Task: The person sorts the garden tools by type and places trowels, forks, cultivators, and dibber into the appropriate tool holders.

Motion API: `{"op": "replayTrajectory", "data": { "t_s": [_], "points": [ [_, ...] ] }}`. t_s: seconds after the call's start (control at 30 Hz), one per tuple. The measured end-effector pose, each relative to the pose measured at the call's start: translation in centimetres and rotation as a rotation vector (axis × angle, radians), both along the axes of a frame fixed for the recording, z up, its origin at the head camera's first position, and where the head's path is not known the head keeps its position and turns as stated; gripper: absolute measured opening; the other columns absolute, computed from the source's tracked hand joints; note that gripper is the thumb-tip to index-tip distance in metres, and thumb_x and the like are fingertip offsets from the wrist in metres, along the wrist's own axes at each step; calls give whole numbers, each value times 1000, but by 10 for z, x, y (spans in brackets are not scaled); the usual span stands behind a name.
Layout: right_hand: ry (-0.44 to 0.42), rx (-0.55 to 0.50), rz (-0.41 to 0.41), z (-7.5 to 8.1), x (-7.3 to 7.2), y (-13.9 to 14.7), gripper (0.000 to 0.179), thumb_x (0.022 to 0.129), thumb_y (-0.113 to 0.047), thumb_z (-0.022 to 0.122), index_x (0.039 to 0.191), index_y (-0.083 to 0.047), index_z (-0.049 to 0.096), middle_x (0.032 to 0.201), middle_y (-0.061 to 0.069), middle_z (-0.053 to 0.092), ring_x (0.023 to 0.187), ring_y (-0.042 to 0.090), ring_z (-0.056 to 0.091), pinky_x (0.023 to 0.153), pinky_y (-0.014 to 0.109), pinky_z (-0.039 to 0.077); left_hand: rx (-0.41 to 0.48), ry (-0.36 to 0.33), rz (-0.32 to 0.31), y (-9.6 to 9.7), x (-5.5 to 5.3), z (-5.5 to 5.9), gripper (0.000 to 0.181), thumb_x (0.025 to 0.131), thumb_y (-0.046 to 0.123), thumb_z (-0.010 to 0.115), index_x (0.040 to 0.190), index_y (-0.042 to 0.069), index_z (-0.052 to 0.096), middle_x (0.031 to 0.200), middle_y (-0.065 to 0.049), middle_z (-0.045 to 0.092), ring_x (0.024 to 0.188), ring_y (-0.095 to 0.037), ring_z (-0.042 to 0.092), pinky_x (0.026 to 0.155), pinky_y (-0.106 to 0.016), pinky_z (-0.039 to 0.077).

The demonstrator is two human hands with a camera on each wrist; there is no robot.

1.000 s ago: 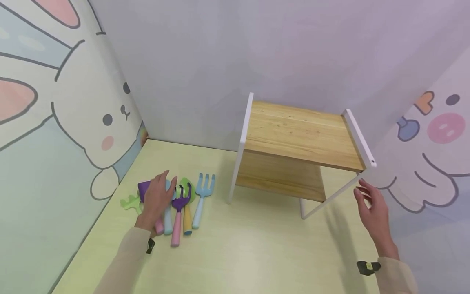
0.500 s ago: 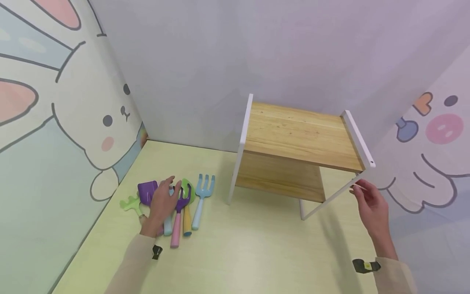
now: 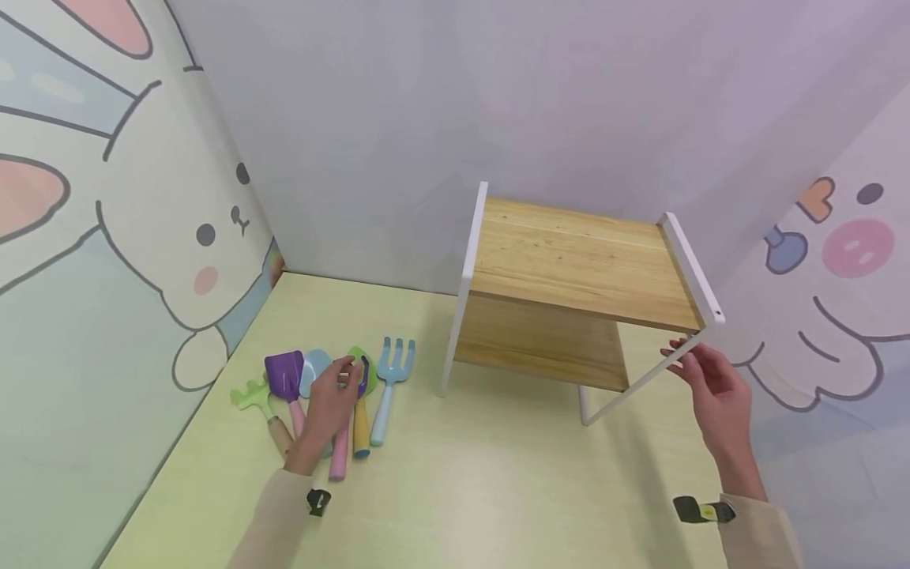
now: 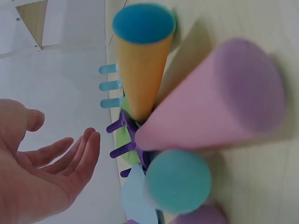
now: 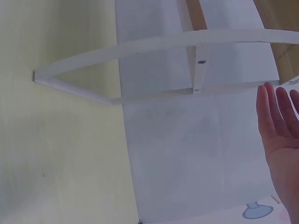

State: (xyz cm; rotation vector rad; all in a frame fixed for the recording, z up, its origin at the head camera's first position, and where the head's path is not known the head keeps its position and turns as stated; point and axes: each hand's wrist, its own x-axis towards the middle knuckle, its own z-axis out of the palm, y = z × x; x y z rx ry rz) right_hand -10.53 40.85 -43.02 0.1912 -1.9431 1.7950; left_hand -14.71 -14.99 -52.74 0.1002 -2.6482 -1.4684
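Note:
My left hand [image 3: 329, 407] hovers over the toy garden tools, its bent fingers overlapping the head of a purple hand fork with a pink handle [image 3: 340, 454]. In the left wrist view, a gap shows between thumb and fingers, with nothing held. Right of that fork lie a green-headed tool with a yellow handle [image 3: 362, 431] and a light blue fork [image 3: 393, 373]. On the other side are a light blue shovel [image 3: 313, 368], a purple shovel [image 3: 284, 374] and a green rake [image 3: 252, 394]. My right hand [image 3: 720, 399] is at the right side frame of a two-tier shelf [image 3: 579, 265], fingertips extended behind the sloping white bar.
The shelf's lower board [image 3: 540, 336] sits under the top one, between white side frames. A pale yellow tabletop [image 3: 483, 490] carries everything. Walls enclose the back and sides, the left one printed with a rabbit [image 3: 163, 229].
My left hand has moved right across the tools, uncovering the purple and light blue shovels. The right hand has shifted left, its fingers passing behind the shelf's frame.

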Motion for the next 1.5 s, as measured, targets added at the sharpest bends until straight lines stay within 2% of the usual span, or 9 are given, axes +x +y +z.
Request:
{"op": "replayTrajectory", "data": {
  "t_s": [0.13, 0.37, 0.6, 0.83, 1.1, 1.37, 1.5],
  "points": [
    [5, -39, 16, 5, 1, -6, 33, 102, 10, 53, 132, 22, 50, 124, 17, 69, 106, 20, 72, 90, 28, 57, 36, -14, -4, 6, 3, -3, 43, 108, 26, 55, 137, -6, 57, 121, -24, 67, 109, -39, 68, 92, -49, 58],
    [116, -142, 185, 10, 2, -12, 31, 101, 17, 44, 131, 27, 45, 125, 24, 67, 108, 26, 72, 92, 32, 57, 55, -12, -10, 16, 8, -3, 38, 107, 22, 58, 133, -7, 60, 115, -24, 71, 102, -38, 71, 86, -48, 60],
    [117, -145, 220, 14, 5, -17, 29, 102, 17, 42, 129, 27, 46, 124, 22, 68, 107, 27, 72, 92, 33, 58, 76, -56, -34, 24, 12, -8, 42, 107, 24, 57, 135, -7, 58, 117, -21, 70, 105, -35, 70, 91, -47, 59],
    [181, -176, 291, 18, 5, -20, 28, 100, 21, 40, 126, 30, 44, 118, 26, 69, 101, 31, 74, 90, 35, 59, 39, -68, -39, 33, 19, -15, 40, 106, 23, 60, 133, -6, 61, 113, -21, 71, 106, -37, 69, 92, -49, 58],
    [129, -116, 203, 24, 9, -23, 23, 98, 21, 47, 120, 28, 50, 107, 19, 73, 94, 24, 75, 86, 30, 60, -28, -91, -38, 42, 22, -16, 39, 102, 22, 65, 131, -5, 62, 109, -21, 72, 102, -37, 70, 90, -50, 58],
    [38, -67, 100, 27, 10, -24, 20, 97, 20, 52, 116, 25, 55, 102, 13, 75, 91, 20, 75, 83, 28, 60, -25, -106, -64, 44, 25, -13, 40, 99, 14, 67, 132, -9, 59, 111, -26, 69, 106, -41, 68, 94, -54, 55],
    [35, -73, 90, 26, 9, -24, 20, 96, 21, 52, 115, 26, 54, 100, 12, 75, 89, 20, 75, 81, 28, 61, -52, -113, -79, 45, 23, -14, 40, 97, 8, 70, 131, -10, 59, 109, -25, 70, 104, -40, 68, 93, -53, 56]
  ]
}}
